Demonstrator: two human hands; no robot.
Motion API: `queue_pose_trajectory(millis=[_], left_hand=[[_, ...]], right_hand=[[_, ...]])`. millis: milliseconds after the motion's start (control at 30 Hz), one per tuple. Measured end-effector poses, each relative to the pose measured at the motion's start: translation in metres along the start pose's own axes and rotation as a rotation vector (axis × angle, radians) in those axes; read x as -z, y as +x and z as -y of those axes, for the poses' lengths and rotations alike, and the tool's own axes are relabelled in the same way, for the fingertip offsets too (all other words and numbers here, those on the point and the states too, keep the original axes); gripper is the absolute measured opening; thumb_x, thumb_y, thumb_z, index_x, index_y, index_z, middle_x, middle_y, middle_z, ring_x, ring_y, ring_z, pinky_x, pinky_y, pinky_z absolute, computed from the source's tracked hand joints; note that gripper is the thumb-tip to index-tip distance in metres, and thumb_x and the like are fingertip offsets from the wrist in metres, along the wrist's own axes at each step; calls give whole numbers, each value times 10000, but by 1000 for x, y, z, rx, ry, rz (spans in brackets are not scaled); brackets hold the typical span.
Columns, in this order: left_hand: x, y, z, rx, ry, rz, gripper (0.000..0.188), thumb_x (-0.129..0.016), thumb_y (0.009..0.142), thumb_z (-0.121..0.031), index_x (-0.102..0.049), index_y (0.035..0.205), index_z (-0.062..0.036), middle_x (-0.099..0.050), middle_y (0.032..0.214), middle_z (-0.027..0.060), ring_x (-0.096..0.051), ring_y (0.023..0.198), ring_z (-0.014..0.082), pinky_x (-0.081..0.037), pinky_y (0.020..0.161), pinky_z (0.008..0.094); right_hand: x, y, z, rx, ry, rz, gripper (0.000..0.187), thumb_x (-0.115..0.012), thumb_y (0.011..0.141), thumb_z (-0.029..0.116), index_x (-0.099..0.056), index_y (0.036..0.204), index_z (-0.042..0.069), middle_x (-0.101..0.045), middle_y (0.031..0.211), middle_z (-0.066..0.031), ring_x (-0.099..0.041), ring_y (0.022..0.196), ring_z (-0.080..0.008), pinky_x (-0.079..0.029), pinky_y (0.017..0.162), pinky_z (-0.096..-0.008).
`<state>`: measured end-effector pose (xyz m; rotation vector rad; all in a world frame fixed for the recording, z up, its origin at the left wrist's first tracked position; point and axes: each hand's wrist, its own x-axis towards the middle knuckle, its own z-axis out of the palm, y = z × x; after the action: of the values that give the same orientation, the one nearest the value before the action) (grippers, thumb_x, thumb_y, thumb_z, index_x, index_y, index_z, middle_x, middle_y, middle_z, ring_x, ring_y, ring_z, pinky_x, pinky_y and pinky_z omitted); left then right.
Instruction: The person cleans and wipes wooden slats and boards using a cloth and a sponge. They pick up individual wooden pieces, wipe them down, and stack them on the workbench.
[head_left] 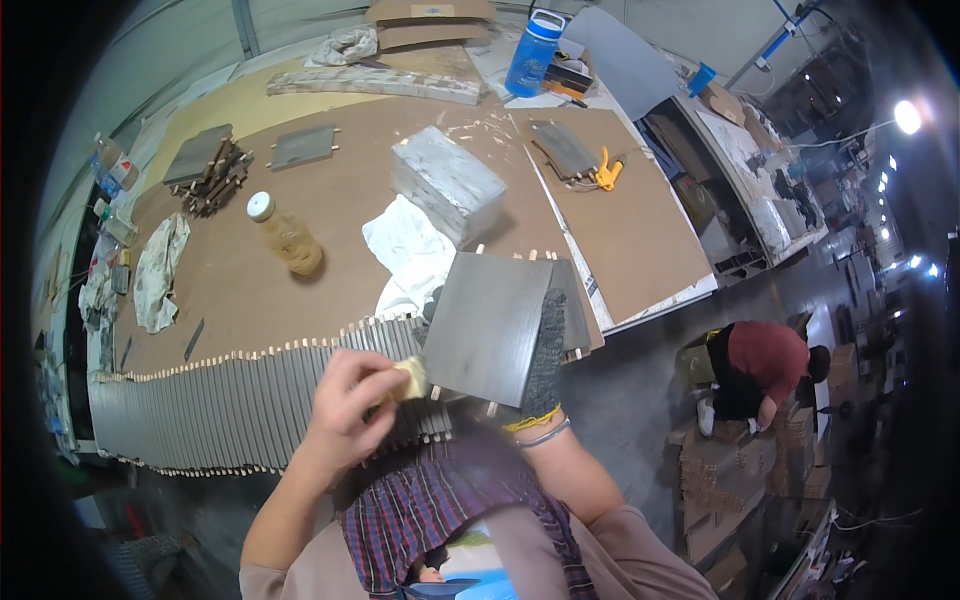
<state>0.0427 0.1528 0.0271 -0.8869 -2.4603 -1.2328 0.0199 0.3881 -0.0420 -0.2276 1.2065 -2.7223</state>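
Note:
My bare left hand (350, 405) is closed round a small pale yellow pad (412, 380), perhaps sponge or folded sandpaper, beside the left edge of a grey panel (487, 325). Short wooden dowels stick out of the panel's ends. My right hand (545, 350), in a dark knitted glove with a yellow cuff, supports that panel from below and along its right side. Most of its fingers are hidden; dark glove also shows at the panel's left edge. Another grey panel (574, 310) lies partly covered behind it. A long row of similar doweled panels (220, 410) stands along the near table edge.
A paint-smeared block (450, 185) and white cloth (405, 250) lie beyond the panel. Left are a jar of amber liquid (288, 238) and stacked panels (208, 165). A yellow clamp-like tool (607, 170) lies right. A person (765, 360) bends over cardboard stacks.

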Motion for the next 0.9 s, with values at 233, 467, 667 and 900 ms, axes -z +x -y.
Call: queue_pose_trajectory(millis=[233, 467, 667, 900], left_hand=[[-7, -10, 11, -110, 353, 235, 259, -648, 895, -97, -623, 1139, -12, -617, 1055, 147, -595, 952, 306, -492, 873, 414], [16, -16, 24, 42, 296, 4, 354, -655, 890, -111, -604, 1223, -2, -604, 1199, 177, -586, 1061, 340, -478, 910, 453], [15, 59, -58, -119, -179, -36, 361, -788, 793, -139, -682, 1120, -28, -668, 1081, 143, -629, 995, 317, -494, 897, 424], [13, 73, -19, -188, 354, -172, 223, -712, 868, -112, -694, 1081, -48, -630, 933, 115, -622, 792, 263, -501, 647, 383]], right_hand=[[-15, 1, 9, -9, 72, 19, 717, -381, 1019, 561, -271, 1575, 123, -344, 1580, -126, -351, 1447, -303, -315, 1181, -493], [-20, -24, 16, -165, 575, 54, 883, -704, 868, 374, -263, 1558, 43, -427, 1498, -187, -427, 1386, -331, -367, 1148, -490], [-31, -26, 19, -79, 456, 158, 733, -617, 867, 69, -310, 1529, 6, -507, 1424, -194, -527, 1290, -317, -425, 1109, -472], [-30, -14, 13, -173, 162, 118, 728, -522, 931, 295, -260, 1561, 41, -400, 1512, -154, -433, 1365, -288, -366, 1148, -452]])
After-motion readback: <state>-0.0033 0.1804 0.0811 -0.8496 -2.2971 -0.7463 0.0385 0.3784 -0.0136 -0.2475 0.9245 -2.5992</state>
